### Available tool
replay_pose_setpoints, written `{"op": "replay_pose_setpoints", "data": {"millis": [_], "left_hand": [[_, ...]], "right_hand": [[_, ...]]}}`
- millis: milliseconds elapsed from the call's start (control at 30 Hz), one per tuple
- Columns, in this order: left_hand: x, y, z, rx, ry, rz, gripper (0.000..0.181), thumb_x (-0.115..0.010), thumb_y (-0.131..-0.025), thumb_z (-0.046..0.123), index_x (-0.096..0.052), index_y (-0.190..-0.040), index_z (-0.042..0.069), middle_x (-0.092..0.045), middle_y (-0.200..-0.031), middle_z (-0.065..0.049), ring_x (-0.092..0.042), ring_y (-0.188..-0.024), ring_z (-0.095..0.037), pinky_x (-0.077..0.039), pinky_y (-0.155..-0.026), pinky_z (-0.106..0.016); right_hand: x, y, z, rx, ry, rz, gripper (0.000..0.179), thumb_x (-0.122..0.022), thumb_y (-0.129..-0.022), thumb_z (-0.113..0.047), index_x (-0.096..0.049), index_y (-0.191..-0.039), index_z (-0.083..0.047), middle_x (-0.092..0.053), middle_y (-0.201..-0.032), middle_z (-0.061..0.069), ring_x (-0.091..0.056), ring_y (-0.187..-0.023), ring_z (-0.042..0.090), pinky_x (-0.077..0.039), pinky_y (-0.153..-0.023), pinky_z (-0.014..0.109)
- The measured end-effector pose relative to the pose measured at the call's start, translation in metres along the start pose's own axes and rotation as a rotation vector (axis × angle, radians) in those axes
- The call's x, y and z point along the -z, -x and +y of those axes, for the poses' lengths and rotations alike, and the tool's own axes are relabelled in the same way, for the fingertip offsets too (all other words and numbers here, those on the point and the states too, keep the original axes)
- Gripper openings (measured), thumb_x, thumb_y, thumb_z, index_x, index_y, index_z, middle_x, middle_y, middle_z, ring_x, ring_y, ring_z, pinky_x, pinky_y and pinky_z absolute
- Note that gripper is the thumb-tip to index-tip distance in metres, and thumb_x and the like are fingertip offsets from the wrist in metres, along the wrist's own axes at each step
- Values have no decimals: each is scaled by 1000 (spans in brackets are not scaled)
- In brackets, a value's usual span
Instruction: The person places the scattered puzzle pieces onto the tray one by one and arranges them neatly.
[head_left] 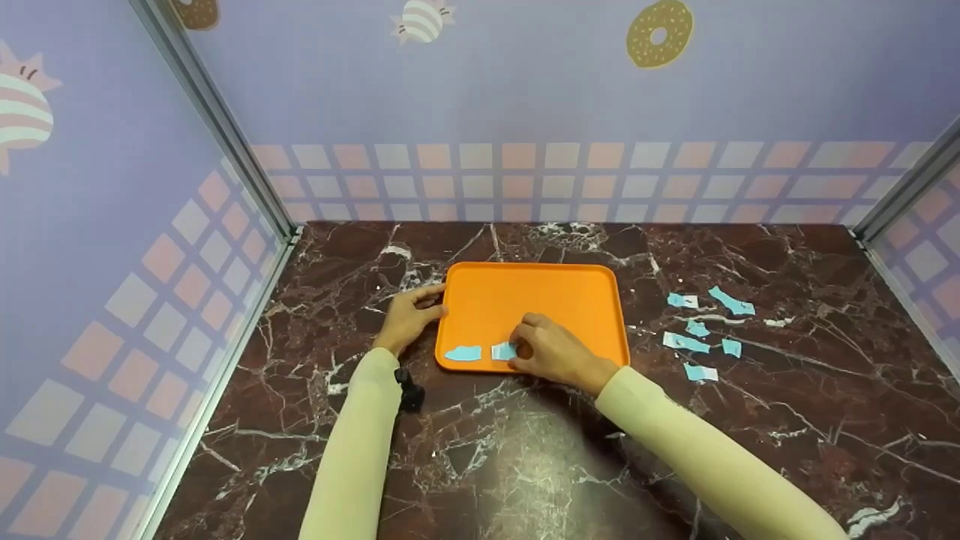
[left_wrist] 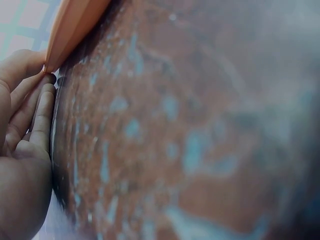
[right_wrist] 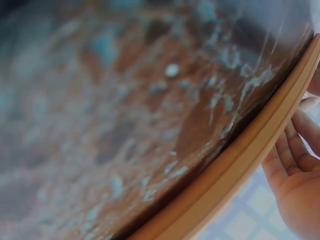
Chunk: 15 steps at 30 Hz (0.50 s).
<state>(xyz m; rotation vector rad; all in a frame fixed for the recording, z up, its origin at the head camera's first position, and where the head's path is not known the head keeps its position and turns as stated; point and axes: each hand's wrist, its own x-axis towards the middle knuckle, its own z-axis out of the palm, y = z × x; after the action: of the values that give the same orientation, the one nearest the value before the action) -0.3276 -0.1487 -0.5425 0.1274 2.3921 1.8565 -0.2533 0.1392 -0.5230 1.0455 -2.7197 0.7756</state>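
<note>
On the orange tray [head_left: 536, 300] two torn pieces of light blue paper lie near the front rim. My left hand [head_left: 409, 319] holds the tray's left rim; in the left wrist view its fingertips [left_wrist: 47, 90] meet the rim at table level. Above the front of the tray, my right hand [head_left: 551, 349] pinches the right side of the blue-and-white paper piece [head_left: 500, 351], partly covering it. Left of that lies the other paper piece [head_left: 463, 353], untouched. In the right wrist view the tray rim [right_wrist: 235, 170] hides the right fingertips and the paper.
Several more torn paper pieces [head_left: 686, 343] lie scattered on the dark marbled table [head_left: 795, 420], right of the tray. A black wrist device [head_left: 409, 390] sits at the left cuff. Patterned panels [head_left: 525, 97] stand behind and at both sides.
</note>
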Motion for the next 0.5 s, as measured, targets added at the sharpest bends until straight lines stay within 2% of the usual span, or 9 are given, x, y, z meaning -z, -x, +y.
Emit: {"op": "replay_pose_setpoints", "data": {"millis": [500], "left_hand": [[-1, -1, 0, -14, 3, 7, 47, -75, -95, -3, -69, -141, 3, -63, -145, -17, -60, -131, -33, -50, -109, -41]], "right_hand": [[0, -1, 2, -38, -28, -17, 28, -87, -90, -24, -75, -102, -1, -60, -97, 6, -59, -87, 24, -56, -80, 43]]}}
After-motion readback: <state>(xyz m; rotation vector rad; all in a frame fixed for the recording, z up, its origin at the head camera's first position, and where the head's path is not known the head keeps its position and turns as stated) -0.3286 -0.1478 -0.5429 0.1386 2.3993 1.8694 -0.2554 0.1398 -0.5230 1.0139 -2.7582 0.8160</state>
